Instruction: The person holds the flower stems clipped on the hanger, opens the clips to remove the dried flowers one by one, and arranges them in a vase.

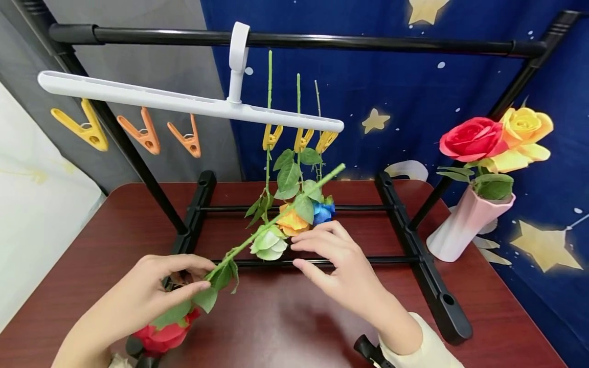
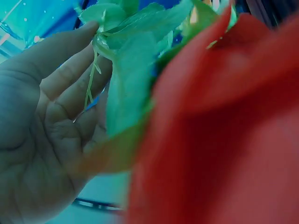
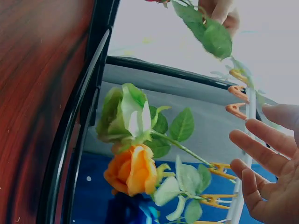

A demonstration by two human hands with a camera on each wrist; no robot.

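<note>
My left hand [image 1: 207,276] pinches the green stem [image 1: 276,219] of a red rose [image 1: 163,335] just above its bloom. The bloom hangs low at the table's near edge and the stem slants up to the right. In the left wrist view the red rose [image 2: 224,130] and its leaves [image 2: 131,70] fill the frame beside my left hand [image 2: 46,116]. My right hand [image 1: 296,254] is open, fingers spread, holding nothing, close to three roses hung upside down: white-green [image 1: 269,244], orange [image 1: 292,221], blue [image 1: 323,211]. In the right wrist view my right hand [image 3: 266,168] is apart from the white-green rose [image 3: 126,112] and the orange rose [image 3: 133,170].
A white hanger [image 1: 184,102] hooks over a black rail [image 1: 368,43]; three yellow clips [image 1: 299,138] hold stems, and the orange clips [image 1: 147,135] on the left hang empty. A pink vase [image 1: 465,225] with a red rose and a yellow rose stands right on the brown table [image 1: 299,327].
</note>
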